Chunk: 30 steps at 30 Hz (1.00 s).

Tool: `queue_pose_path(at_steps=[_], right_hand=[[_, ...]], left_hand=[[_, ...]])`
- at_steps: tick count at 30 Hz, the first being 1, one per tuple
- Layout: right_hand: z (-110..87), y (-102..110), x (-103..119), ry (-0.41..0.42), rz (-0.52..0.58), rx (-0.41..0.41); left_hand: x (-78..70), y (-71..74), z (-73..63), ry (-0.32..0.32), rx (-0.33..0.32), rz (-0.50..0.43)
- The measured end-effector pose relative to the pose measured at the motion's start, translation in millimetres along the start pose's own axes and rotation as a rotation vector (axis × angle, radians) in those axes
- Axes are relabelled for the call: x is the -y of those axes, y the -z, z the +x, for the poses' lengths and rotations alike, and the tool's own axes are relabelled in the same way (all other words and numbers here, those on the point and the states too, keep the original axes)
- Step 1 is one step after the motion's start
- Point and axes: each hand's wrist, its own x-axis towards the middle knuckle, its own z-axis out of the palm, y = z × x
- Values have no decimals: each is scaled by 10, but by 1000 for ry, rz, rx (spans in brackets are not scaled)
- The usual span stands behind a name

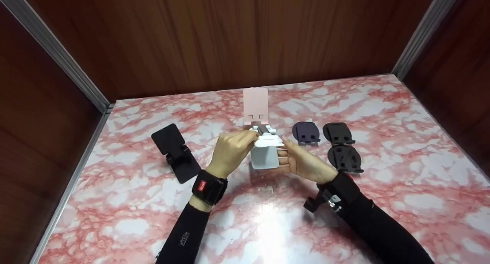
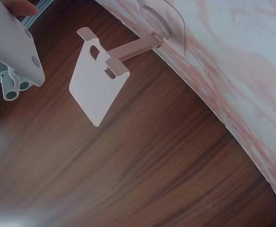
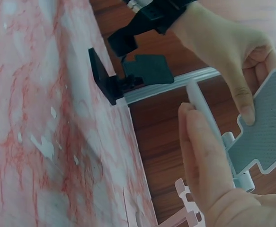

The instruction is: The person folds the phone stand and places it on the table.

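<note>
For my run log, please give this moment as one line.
left hand: pinches white stand; right hand: touches it; pink stand: upright, beyond hands; black stand: unfolded, left; three dark stands: right

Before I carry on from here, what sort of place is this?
Probably a work booth: a red-and-white marbled tabletop, brown wood-grain panels on three sides, and silvery metal strips at the corners.
</note>
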Motion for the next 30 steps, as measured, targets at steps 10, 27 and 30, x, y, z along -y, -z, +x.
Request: queue_pose_path(at_steps=[10,27,30], right_hand=[[-37,5,-1,-9,90,-30],[-69,30,70,55,91,-22],[-72,41,96,76,98,-6]], left_hand=[[44,79,33,212,201,-185],[23,222,54,806,332,-643],[-9,223,60,869,427,-755]])
